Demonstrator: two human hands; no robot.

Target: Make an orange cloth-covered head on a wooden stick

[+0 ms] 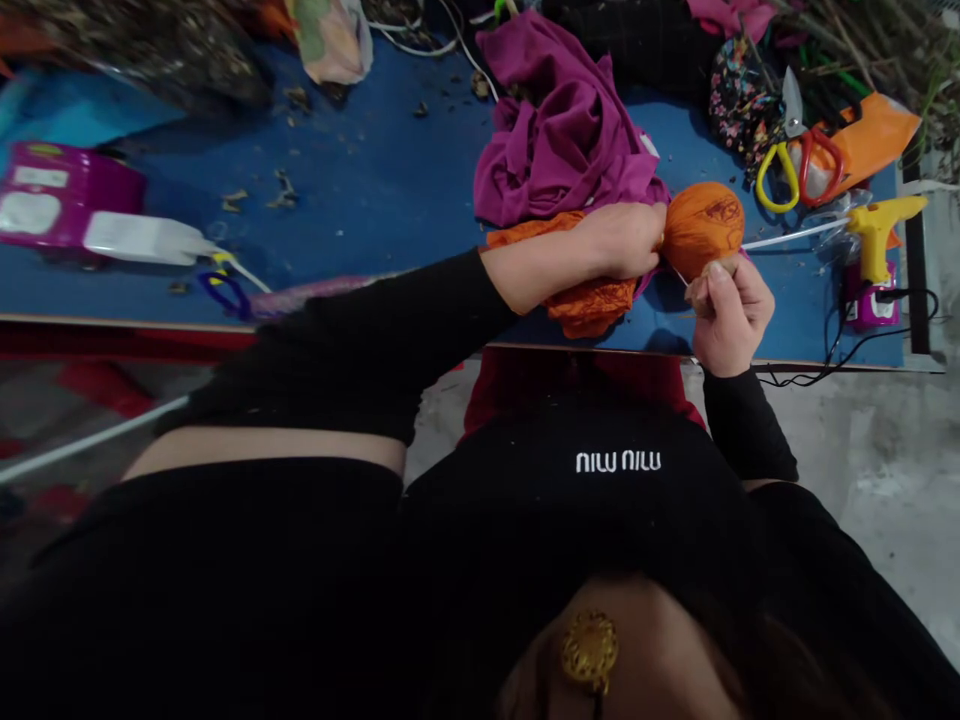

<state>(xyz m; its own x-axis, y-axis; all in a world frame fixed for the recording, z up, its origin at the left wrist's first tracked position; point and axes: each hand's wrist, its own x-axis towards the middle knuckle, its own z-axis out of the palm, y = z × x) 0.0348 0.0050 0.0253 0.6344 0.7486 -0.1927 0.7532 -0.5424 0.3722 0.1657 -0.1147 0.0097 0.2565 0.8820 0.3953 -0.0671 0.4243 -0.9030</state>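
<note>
An orange cloth (589, 312) lies at the table's front edge, and one end of it bulges into a round, stuffed ball (703, 222). Closed at the gathered neck just left of the ball is my left hand (634, 240). Below the ball, my right hand (729, 308) has thumb and fingers pinched together on a thin string (681, 276) that runs up toward the neck. Exactly how the string passes around the cloth is hidden by my left hand. A crumpled purple cloth (559, 135) lies right behind, against the orange cloth.
Right of my hands are scissors with yellow and red handles (799, 170) and a yellow glue gun (876, 232) with a black cable (832, 345). At the left sits a purple package (71, 200). Dry twigs (862, 45) fill the back right of the blue table (360, 190).
</note>
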